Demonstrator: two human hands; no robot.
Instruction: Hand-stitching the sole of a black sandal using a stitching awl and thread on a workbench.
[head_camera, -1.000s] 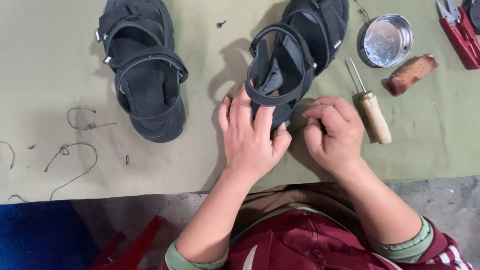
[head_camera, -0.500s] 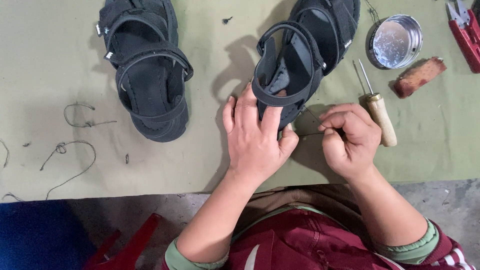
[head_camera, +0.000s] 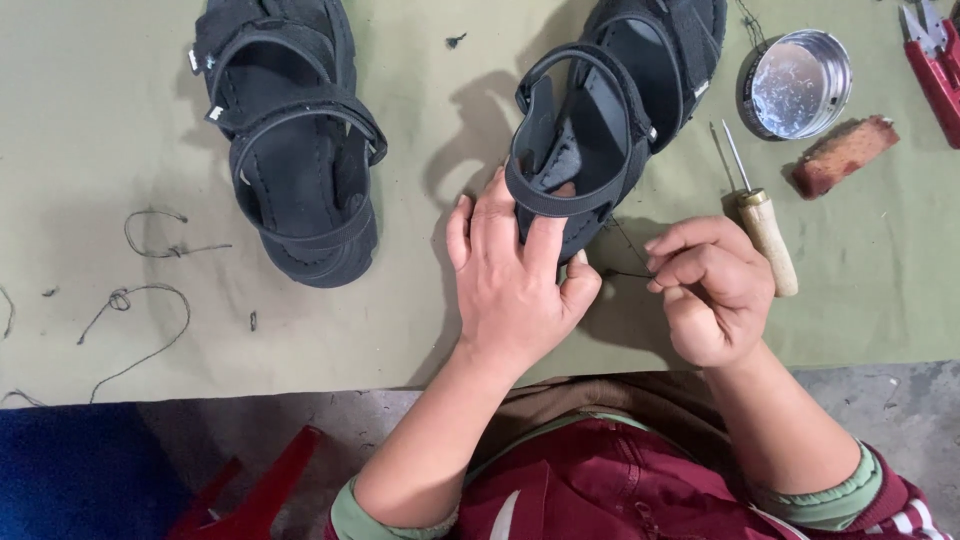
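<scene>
- Your right hand (head_camera: 712, 290): fingers (head_camera: 672, 262) pinched narrow on a dark thread (head_camera: 625, 272), thumb and forefinger closed at the thread's right end. The rest of the hand curls under, knuckles up.
- Thread: a short dark run, lying roughly level, left from your pinch to the toe of the sandal. Its long axis runs side to side across the bench. A second fine strand rises at a slant from the same spot toward the sandal's strap; you cannot tell where it ends.
- Your left hand (head_camera: 515, 275): fingers spread wide and laid flat over the near end of the sandal, thumb tucked against the sole's right edge, touching the point where the thread enters. This hand is the nearer one to the sandal; the right stands just beside it, apart from the sole.
- Right-hand sandal (head_camera: 610, 130): black, strapped, tipped up on its edge, long axis slanting from your left hand away to the upper right. It lies up and to the left of your pinching fingers.
- Awl (head_camera: 760, 215): wooden handle, thin metal spike pointing away from you, lying just beyond your right knuckles, near but not held.
- Round metal tin (head_camera: 797, 82), a brown block (head_camera: 843, 155) and a red-handled tool (head_camera: 935, 70): further out, upper right.
- Second sandal (head_camera: 295, 150): flat on the bench (head_camera: 80, 130), well apart to the left, with loose thread scraps (head_camera: 140, 300) near the front edge.
</scene>
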